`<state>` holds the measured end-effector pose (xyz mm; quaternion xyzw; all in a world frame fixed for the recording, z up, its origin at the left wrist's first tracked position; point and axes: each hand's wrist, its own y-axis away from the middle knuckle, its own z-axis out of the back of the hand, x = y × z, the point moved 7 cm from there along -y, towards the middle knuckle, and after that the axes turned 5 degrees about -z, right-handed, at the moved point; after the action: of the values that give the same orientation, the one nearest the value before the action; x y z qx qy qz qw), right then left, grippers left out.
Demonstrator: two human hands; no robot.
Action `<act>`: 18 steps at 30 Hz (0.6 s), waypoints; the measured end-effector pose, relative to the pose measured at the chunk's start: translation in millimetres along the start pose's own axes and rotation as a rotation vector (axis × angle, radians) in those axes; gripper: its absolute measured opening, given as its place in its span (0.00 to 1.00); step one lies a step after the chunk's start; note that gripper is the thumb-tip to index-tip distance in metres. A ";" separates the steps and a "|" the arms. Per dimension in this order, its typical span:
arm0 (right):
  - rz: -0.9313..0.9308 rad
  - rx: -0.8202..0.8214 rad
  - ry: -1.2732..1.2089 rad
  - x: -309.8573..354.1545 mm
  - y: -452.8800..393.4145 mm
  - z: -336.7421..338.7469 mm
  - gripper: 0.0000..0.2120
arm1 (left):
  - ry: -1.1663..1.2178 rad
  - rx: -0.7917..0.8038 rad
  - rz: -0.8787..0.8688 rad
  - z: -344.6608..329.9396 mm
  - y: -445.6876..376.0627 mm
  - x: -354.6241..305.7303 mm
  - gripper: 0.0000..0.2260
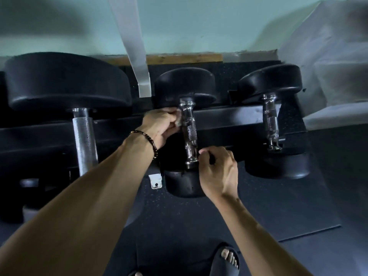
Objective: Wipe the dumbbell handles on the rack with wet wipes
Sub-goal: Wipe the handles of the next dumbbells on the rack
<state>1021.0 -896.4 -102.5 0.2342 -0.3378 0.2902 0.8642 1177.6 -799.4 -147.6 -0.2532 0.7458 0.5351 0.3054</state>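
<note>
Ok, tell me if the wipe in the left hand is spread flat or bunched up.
Bunched up. The left hand pinches the wet wipe as a small crumpled wad against the middle dumbbell's handle; no flat sheet shows.

1. My view is dim, with a cool blue-green cast over the wall (199,26).
2. Soft broad shadows darken the wall's upper left corner.
3. Bright glints sit on the chrome dumbbell handle (189,132).
4. The black rack (229,120) loses detail in darkness.
5. Wide-angle distortion bends the edges, and the right edge looks smeared and soft.
</note>
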 end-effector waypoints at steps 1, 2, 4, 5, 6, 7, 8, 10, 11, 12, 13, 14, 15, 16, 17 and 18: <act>-0.002 0.003 0.002 -0.3 -0.5 0.4 0.14 | 0.017 0.018 0.034 -1.9 1.8 7.3 0.13; -0.002 0.002 0.005 -0.5 -1.1 0.4 0.14 | -0.024 0.072 0.082 -1.4 5.1 16.0 0.13; 0.006 -0.002 0.014 0.2 -1.2 -0.1 0.14 | -0.276 0.175 0.174 9.3 16.5 31.3 0.13; 0.006 -0.008 0.018 -0.2 -1.6 -0.3 0.14 | -0.395 0.189 0.205 14.5 21.9 35.1 0.12; 0.003 -0.014 0.022 -1.1 -1.8 0.3 0.14 | -0.440 0.184 0.218 16.4 24.1 36.9 0.11; 0.001 -0.018 0.023 -1.1 -1.8 0.9 0.14 | -0.399 0.165 0.204 14.0 23.8 34.4 0.11; -0.001 -0.020 0.023 -1.3 -1.5 1.2 0.14 | -0.296 0.126 0.177 8.9 20.2 29.1 0.13; -0.005 -0.011 0.016 -1.4 0.1 0.9 0.15 | -0.055 0.041 0.115 -1.9 6.0 17.6 0.16; -0.007 -0.003 0.011 -0.9 0.3 0.5 0.15 | 0.021 0.025 0.105 -6.9 -2.3 15.6 0.17; -0.011 0.000 0.007 -0.9 -0.1 0.2 0.16 | 0.043 0.035 0.123 -9.2 -8.6 18.4 0.16; -0.015 0.002 0.006 -1.3 -0.7 0.1 0.16 | 0.014 0.081 0.159 -9.7 -9.0 22.8 0.16; -0.015 0.004 0.010 -1.5 -1.1 -0.3 0.15 | -0.066 0.164 0.204 -6.4 -3.6 27.5 0.15; -0.013 0.006 0.020 -1.5 -1.4 -0.4 0.14 | -0.192 0.268 0.243 -2.4 4.3 31.6 0.13; -0.012 0.010 0.032 -1.9 -1.7 -0.5 0.13 | -0.347 0.360 0.276 3.0 10.8 35.6 0.12; -0.014 0.016 0.038 -2.7 -1.5 -0.5 0.12 | -0.471 0.422 0.297 8.2 16.1 37.0 0.11; -0.015 0.019 0.034 -3.1 -1.5 -0.5 0.11 | -0.525 0.436 0.312 11.7 17.7 36.5 0.11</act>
<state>1020.3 -898.3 -105.4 0.2398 -0.3185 0.2908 0.8698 1142.2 -784.8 -165.6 0.0800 0.7682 0.4505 0.4478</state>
